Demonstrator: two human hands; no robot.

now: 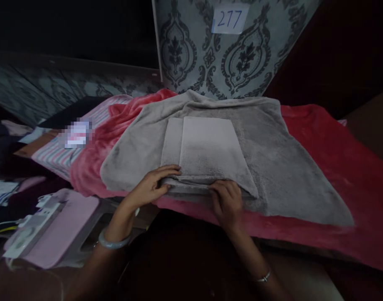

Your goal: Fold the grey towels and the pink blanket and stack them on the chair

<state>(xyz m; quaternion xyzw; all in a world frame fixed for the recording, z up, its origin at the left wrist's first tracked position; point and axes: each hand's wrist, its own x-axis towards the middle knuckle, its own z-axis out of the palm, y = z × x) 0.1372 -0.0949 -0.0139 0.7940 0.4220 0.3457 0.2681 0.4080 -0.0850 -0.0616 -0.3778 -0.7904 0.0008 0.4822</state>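
Folded cloth (210, 144) on gray blanket (291, 167), both hands working its near edge.

We see the folded cloth lying near the front middle of the gray blanket, with a red blanket (345, 167) beneath and out past both sides. Step in hand looks, to us, like lining up the layered near edge; we'd say the next move calls for keeping those layers together and even. Left hand (152, 184): fingers nearly straight over the near left corner, thumb lower, narrow gap, holding the layers between. Right hand (228, 202): fingers curled and bunched, holding the near edge right of its middle; fingertips partly hidden, so we can't tell how many layers are caught. Power strip (34, 230) sits left of the gray blanket, nearer us.
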